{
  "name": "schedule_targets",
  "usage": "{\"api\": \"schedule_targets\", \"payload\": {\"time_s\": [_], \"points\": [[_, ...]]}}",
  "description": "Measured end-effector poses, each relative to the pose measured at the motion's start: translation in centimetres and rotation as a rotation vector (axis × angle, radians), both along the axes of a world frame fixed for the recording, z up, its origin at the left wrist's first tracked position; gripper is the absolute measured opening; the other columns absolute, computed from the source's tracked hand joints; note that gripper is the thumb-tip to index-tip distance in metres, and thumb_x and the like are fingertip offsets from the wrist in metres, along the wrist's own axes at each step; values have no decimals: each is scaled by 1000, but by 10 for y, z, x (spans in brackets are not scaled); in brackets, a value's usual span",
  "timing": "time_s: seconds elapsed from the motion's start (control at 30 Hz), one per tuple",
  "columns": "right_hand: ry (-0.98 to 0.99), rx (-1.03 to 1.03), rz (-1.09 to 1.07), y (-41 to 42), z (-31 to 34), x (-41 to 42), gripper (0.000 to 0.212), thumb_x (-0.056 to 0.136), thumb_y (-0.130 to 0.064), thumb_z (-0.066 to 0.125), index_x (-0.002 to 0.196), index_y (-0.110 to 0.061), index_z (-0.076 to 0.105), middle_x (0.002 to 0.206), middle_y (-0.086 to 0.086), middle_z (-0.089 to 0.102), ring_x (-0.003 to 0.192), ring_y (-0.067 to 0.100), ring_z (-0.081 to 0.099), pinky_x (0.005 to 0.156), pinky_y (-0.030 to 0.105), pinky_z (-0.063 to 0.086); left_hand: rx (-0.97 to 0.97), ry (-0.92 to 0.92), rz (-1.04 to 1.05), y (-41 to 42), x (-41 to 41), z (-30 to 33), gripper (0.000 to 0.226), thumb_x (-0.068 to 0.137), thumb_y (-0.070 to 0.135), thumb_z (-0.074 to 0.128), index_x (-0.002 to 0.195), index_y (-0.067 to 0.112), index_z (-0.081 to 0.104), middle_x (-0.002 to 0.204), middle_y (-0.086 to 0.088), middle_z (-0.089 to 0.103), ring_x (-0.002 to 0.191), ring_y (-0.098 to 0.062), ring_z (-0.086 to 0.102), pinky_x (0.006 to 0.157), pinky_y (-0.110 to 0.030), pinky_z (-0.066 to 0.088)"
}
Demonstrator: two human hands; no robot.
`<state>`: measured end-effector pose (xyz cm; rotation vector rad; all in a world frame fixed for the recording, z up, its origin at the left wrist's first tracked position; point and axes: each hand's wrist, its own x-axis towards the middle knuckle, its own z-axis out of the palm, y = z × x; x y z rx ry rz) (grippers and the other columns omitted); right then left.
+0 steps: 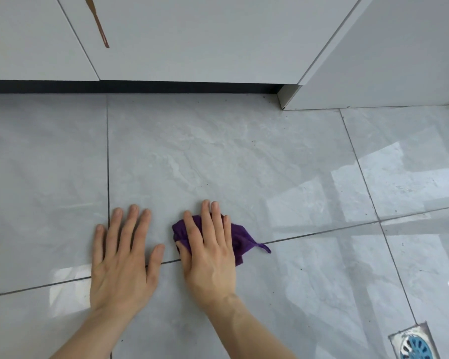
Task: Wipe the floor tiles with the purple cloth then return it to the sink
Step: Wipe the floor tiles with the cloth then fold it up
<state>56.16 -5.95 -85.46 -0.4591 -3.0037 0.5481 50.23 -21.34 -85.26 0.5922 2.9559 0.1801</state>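
Here, nearest the camera at the right edge, a metal floor drain (414,342) with a blue grate sits in the floor tiles (244,156). A little farther in, both bare forearms reach forward and both palms lie flat on the floor. The left hand (122,257) rests on bare tile with its fingers (130,224) spread wide and holding nothing, seemingly as a brace. Just to its right, the right hand (209,257) presses down on the purple cloth (240,238), fingers extended over it rather than curled around it. The cloth lies bunched across a grout line, with a small loop sticking out on its right. It looks soft, thin and light, so it should crumple and slide easily under a flat palm; for carrying it to the sink, pinching the gathered middle or the loop would likely serve. Beyond the hands, small dark specks dot the tiles near the dark plinth (140,86) under the white cabinets (192,42). No sink is visible.
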Motion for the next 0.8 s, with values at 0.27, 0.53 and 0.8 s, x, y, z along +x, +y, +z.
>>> {"api": "schedule_targets", "payload": {"time_s": [0.27, 0.53, 0.8], "points": [[-14, 15, 129, -18, 3, 48, 49, 107, -39, 44, 152, -21, 43, 167, 12, 27, 159, 28, 11, 127, 49, 14, 31, 1, -1, -3, -1, -4, 67, 101, 47, 29, 161, 18, 26, 170, -4, 25, 160, -27, 16, 128, -55, 18], [-18, -48, 179, -17, 13, 72, 62, 102, -43, 51, 158, -21, 33, 169, 5, 22, 159, 25, 12, 123, 47, 22, 212, -72, 10, 1, -1, 14, 64, 102, 49, 27, 159, 20, 29, 169, -3, 29, 158, -25, 21, 130, -46, 9], [-97, 1, -131, -3, 47, 83, 92, 67, -77, 67, 135, -16, 54, 130, 0, 56, 117, 27, 53, 99, 41, 50, 275, -243, -361, -1, 24, 53, 54, 92, 42, 50, 145, 34, 47, 149, 16, 50, 140, -10, 44, 117, -25, 24]]}}
